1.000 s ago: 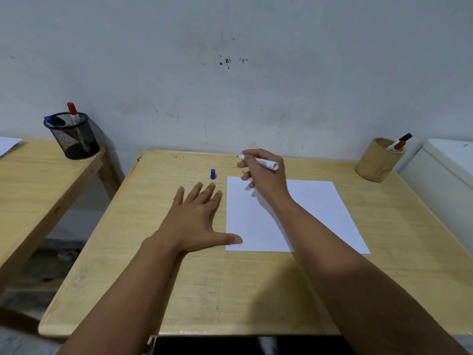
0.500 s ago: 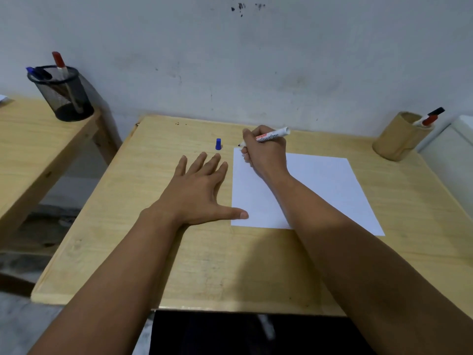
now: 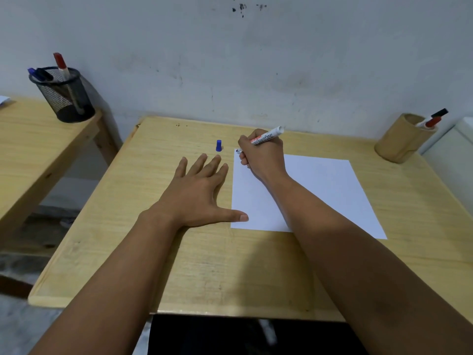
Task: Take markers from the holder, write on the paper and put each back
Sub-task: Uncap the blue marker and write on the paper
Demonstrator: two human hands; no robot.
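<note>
My right hand [image 3: 262,156] grips a white marker [image 3: 267,136] in a writing hold, its dark tip touching the top left corner of the white paper [image 3: 320,190]. The marker's blue cap [image 3: 218,145] stands upright on the wooden desk [image 3: 204,265], just left of the paper. My left hand [image 3: 198,193] lies flat with fingers spread, thumb tip on the paper's lower left edge. A wooden holder [image 3: 401,139] with a red and a black marker stands at the desk's far right corner.
A black mesh cup [image 3: 65,94] holding red, blue and black markers stands on a second wooden desk [image 3: 30,139] to the left. A gap separates the two desks. A white box [image 3: 453,152] sits at the right edge, beside the holder. A grey wall runs behind.
My right hand turned the marker from lying sideways to a writing hold and lowered its tip onto the paper's top left corner. The view tilted down. My left hand stayed flat.
</note>
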